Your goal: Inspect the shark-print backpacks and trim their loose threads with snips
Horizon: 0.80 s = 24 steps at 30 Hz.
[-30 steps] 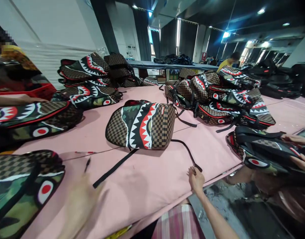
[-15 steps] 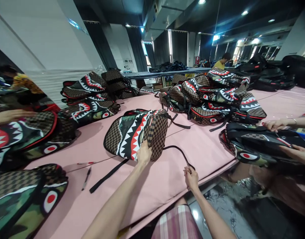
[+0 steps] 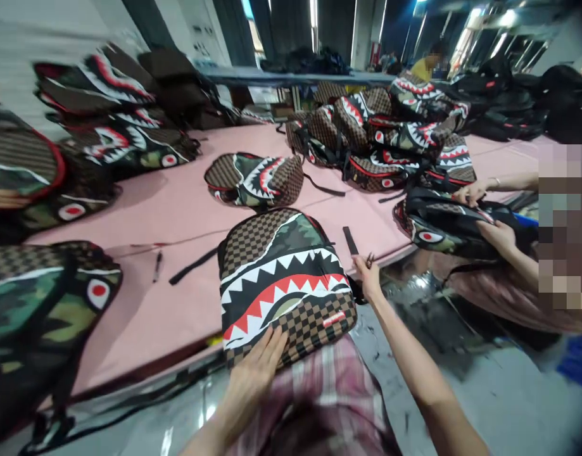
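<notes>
A backpack (image 3: 285,278) in brown check and camouflage with a shark-mouth print leans face up over the pink table's near edge and my lap. Flat on its lower front rests my left hand (image 3: 259,358), fingers stretched out. Beside the bag's right side, my right hand (image 3: 368,278) is closed by a black strap (image 3: 350,240) whose end sticks out past the fingers. A small dark item also shows at those fingertips, too small to name. Another such backpack (image 3: 257,180) lies just behind on the table.
More shark backpacks are piled at back left (image 3: 129,136) and back right (image 3: 390,139). One backpack (image 3: 44,304) sits at near left. A pen (image 3: 157,266) lies on the pink cloth (image 3: 143,304). On the right, a co-worker's hands (image 3: 497,234) handle a backpack (image 3: 428,225).
The near backpack has come toward me and its front now faces up over the table edge. My left hand has moved down its front. The view has tilted down; another backpack now shows behind.
</notes>
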### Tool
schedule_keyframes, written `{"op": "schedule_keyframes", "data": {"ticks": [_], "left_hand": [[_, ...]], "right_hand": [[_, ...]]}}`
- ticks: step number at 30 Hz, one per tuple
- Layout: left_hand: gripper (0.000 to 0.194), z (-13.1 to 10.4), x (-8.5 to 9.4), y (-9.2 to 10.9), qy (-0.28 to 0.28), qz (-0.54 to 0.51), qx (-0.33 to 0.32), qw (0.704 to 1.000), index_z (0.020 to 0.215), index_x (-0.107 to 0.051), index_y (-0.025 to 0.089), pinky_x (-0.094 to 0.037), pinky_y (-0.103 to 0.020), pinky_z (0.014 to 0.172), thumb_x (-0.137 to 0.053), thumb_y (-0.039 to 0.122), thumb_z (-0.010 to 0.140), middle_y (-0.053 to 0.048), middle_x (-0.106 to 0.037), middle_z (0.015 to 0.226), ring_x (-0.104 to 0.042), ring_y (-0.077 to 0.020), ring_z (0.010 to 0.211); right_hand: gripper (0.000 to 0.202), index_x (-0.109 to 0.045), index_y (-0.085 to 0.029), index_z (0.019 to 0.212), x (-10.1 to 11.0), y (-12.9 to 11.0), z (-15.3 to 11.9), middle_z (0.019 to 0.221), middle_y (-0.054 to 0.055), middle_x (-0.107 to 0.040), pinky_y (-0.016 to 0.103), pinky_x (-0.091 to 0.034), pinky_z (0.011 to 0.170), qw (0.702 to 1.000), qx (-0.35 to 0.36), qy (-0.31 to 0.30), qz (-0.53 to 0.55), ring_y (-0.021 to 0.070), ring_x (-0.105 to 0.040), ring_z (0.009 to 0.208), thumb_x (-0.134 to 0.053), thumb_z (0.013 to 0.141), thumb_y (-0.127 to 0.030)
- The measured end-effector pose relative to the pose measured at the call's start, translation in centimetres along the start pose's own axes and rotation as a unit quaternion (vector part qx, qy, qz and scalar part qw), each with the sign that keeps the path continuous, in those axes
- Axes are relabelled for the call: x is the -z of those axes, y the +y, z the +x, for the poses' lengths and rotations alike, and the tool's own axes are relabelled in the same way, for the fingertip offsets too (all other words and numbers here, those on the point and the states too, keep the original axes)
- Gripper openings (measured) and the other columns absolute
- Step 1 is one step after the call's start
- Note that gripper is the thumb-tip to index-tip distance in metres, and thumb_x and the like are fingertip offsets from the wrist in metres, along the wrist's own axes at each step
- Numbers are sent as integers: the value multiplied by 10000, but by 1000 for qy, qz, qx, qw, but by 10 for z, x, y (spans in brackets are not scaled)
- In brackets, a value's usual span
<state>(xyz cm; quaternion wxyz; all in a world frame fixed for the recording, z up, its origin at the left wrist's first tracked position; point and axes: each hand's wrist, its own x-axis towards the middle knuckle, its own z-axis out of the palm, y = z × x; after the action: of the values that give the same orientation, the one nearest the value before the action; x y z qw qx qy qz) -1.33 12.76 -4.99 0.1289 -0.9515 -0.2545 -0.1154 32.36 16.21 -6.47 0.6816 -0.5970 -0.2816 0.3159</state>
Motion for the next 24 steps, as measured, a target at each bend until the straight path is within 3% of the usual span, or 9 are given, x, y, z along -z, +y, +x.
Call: {"op": "schedule_keyframes", "data": {"ticks": [3, 7, 13, 20, 22, 24], "left_hand": [[689, -24, 1, 34, 6, -23, -32, 999, 1442, -89, 142, -397, -292, 972, -293, -2, 800, -79, -517, 1313, -458, -196, 1219], [624, -44, -3, 60, 16, -76, -19, 997, 1444, -87, 144, -303, -343, 1033, -274, 67, 853, -79, -543, 1284, -453, -221, 1217], [620, -51, -5, 60, 18, -83, -47, 995, 1442, -118, 148, -289, -338, 1038, -289, 63, 851, -91, -534, 1292, -438, -226, 1231], [653, -68, -6, 64, 29, -53, -23, 998, 1440, -135, 177, -348, -291, 1008, -273, 29, 819, -38, -551, 1281, -481, -189, 1195], [671, -76, -4, 68, 7, -49, -16, 999, 1440, -123, 195, -401, -256, 966, -292, 30, 812, -26, -539, 1294, -486, -173, 1191], [715, -83, 0, 72, -34, -49, 4, 998, 1438, -75, 225, -442, -236, 924, -317, 14, 799, -10, -519, 1313, -484, -159, 1193]], "right_hand": [[317, -692, -134, 776, 5, -10, -25, 635, 10, -609, 204, -362, 485, 996, -27, -75, -38, 100, -503, 538, -706, 632, -417], [275, -695, -147, 771, 21, -8, -51, 634, 6, -606, 205, -372, 516, 993, -53, -89, -60, 118, -525, 602, -675, 663, -398], [309, -680, -144, 811, 39, -2, -72, 663, 0, -590, 198, -351, 500, 992, -60, -78, -76, 105, -490, 587, -637, 687, -424], [348, -688, -150, 899, 36, -12, -82, 690, 9, -602, 199, -343, 496, 983, -57, -129, -118, 115, -500, 588, -584, 751, -448], [353, -679, -193, 991, 28, -21, -86, 762, 7, -613, 213, -381, 573, 964, -15, -176, -198, 132, -537, 669, -623, 742, -437], [387, -657, -245, 1059, 17, -32, -90, 838, 9, -609, 223, -388, 625, 909, 55, -223, -349, 145, -561, 723, -676, 718, -427]]}}
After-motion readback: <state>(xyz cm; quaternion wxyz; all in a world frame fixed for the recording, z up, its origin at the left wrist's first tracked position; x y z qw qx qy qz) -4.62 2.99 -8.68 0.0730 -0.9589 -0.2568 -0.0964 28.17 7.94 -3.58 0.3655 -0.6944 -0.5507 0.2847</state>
